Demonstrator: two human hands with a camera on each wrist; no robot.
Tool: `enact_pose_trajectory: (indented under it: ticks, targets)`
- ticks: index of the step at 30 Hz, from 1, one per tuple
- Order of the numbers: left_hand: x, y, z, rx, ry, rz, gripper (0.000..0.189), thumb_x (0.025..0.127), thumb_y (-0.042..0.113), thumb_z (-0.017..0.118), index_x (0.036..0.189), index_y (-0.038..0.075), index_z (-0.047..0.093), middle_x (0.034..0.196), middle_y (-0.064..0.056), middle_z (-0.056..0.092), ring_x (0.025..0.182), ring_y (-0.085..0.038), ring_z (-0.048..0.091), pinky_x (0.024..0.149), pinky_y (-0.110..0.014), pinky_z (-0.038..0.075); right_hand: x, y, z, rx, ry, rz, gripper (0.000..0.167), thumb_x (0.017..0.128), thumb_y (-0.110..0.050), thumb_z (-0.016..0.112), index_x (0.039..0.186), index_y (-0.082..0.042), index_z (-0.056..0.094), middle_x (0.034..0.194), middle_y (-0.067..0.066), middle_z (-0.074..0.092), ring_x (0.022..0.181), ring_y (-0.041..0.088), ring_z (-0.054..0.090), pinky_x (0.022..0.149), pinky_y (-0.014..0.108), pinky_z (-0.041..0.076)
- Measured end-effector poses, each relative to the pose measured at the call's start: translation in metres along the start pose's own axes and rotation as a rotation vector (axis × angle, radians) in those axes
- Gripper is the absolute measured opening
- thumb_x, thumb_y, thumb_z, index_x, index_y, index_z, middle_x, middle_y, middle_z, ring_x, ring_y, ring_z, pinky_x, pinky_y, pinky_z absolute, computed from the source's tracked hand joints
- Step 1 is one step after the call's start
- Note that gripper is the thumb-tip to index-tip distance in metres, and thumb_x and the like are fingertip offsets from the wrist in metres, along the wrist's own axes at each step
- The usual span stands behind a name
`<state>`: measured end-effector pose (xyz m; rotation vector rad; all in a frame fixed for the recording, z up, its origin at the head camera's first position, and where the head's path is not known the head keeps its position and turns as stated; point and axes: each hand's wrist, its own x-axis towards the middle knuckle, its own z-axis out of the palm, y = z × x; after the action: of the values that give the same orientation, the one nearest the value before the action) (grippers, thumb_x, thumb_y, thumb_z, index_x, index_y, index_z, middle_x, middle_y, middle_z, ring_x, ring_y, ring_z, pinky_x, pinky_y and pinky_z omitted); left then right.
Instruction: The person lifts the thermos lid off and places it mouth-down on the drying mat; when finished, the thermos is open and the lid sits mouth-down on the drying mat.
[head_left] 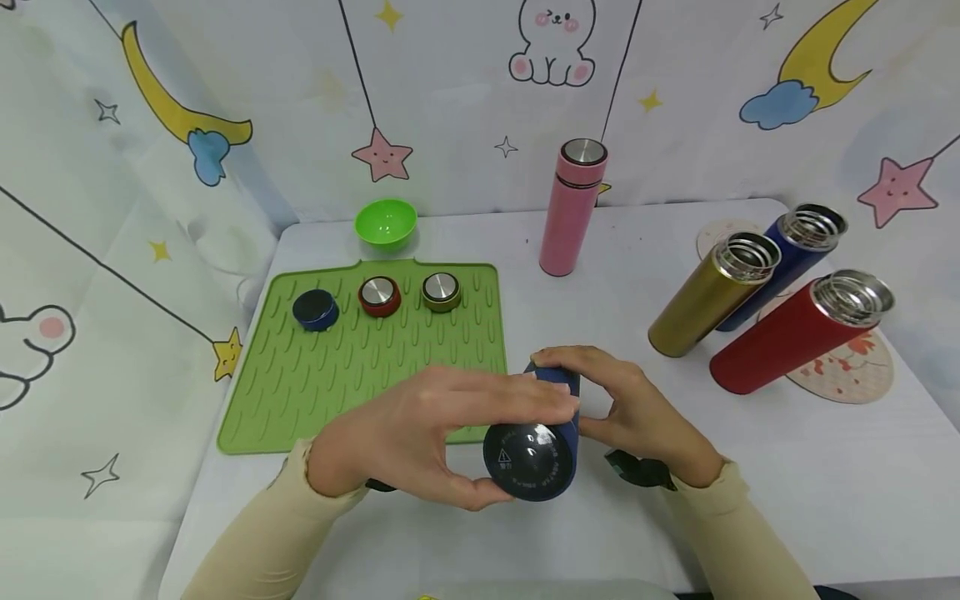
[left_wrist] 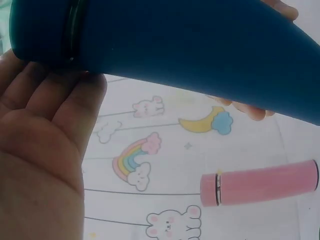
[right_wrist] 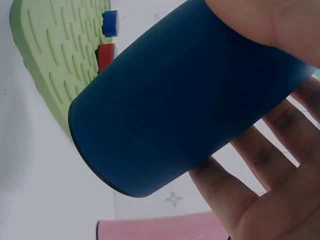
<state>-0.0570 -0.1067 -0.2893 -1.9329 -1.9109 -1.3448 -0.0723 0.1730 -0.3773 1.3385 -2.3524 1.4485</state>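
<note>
A dark blue thermos [head_left: 572,433] is held in front of me in both hands, tipped so its glossy black round end [head_left: 528,462] faces the head camera. My left hand [head_left: 431,429] grips the lid end, thumb below and fingers across the top; the seam ring of the lid [left_wrist: 75,30] shows in the left wrist view. My right hand [head_left: 648,412] holds the body farther along, thumb and fingers on either side. In the right wrist view the thermos body [right_wrist: 165,105] slants down to a dark-rimmed end.
A green mat [head_left: 360,375] bears a blue lid [head_left: 315,310], a red lid [head_left: 379,297] and a gold lid [head_left: 441,292]. Behind it is a green bowl [head_left: 386,223]. A capped pink thermos [head_left: 570,221] stands at back; lidless gold [head_left: 708,300], blue [head_left: 780,258] and red [head_left: 791,337] thermoses stand right, near round coasters [head_left: 862,375].
</note>
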Motion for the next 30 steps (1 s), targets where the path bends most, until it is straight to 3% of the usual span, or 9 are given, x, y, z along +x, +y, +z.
enact_pose_trajectory:
  ticks: [3,6,11,16,21,27,30]
  targets:
    - [-0.001,0.0,0.001,0.011,0.022,0.0,0.063,0.081,0.014,0.087,0.135,-0.007,0.06,0.136,-0.02,0.068,0.131,-0.025,0.065,0.108,-0.03,0.056,0.0,0.001,0.0,-0.012,0.006,-0.005,0.081,0.073,0.005,0.091,0.146,-0.005,0.056,0.141,0.011,0.065,0.136,0.014,0.058,0.116,0.02,0.046]
    - [-0.003,-0.002,0.005,0.034,0.101,-0.021,0.065,0.079,0.013,0.09,0.134,-0.007,0.061,0.134,-0.021,0.069,0.129,-0.026,0.067,0.107,-0.032,0.057,0.0,0.002,0.002,-0.047,0.058,0.002,0.071,0.082,-0.012,0.089,0.145,-0.004,0.056,0.14,0.011,0.066,0.135,0.013,0.058,0.116,0.02,0.046]
    - [-0.004,-0.009,0.021,0.12,0.364,-0.054,0.074,0.07,0.01,0.095,0.134,-0.007,0.062,0.131,-0.023,0.071,0.123,-0.029,0.071,0.102,-0.037,0.06,0.0,0.006,0.014,-0.128,0.272,0.03,0.066,0.092,-0.041,0.074,0.142,0.0,0.059,0.137,0.017,0.068,0.135,0.011,0.06,0.117,0.021,0.046]
    - [-0.003,-0.015,0.036,0.169,0.569,-0.087,0.08,0.066,0.009,0.097,0.136,-0.007,0.062,0.131,-0.023,0.071,0.12,-0.03,0.073,0.1,-0.039,0.061,0.002,0.007,0.029,-0.189,0.456,0.029,0.067,0.092,-0.039,0.076,0.142,0.003,0.058,0.137,0.021,0.067,0.135,0.014,0.061,0.117,0.024,0.046]
    - [-0.002,-0.017,0.042,0.175,0.647,-0.115,0.079,0.065,0.01,0.098,0.135,-0.007,0.063,0.129,-0.024,0.072,0.119,-0.03,0.073,0.1,-0.041,0.062,0.003,0.008,0.034,-0.227,0.513,0.024,0.066,0.093,-0.035,0.074,0.144,0.003,0.057,0.14,0.02,0.066,0.137,0.015,0.06,0.119,0.026,0.045]
    - [-0.001,-0.017,0.045,0.178,0.677,-0.116,0.079,0.066,0.009,0.098,0.134,-0.009,0.063,0.128,-0.025,0.072,0.118,-0.03,0.073,0.1,-0.04,0.061,0.002,0.009,0.033,-0.24,0.515,0.02,0.065,0.093,-0.034,0.075,0.143,0.005,0.058,0.141,0.02,0.066,0.137,0.016,0.061,0.119,0.026,0.045]
    - [-0.001,-0.017,0.044,0.164,0.684,-0.119,0.078,0.067,0.009,0.097,0.134,-0.01,0.063,0.13,-0.025,0.071,0.12,-0.03,0.073,0.101,-0.041,0.061,0.002,0.01,0.032,-0.244,0.516,0.017,0.066,0.087,-0.018,0.084,0.142,0.005,0.058,0.141,0.02,0.066,0.137,0.017,0.061,0.118,0.026,0.046]
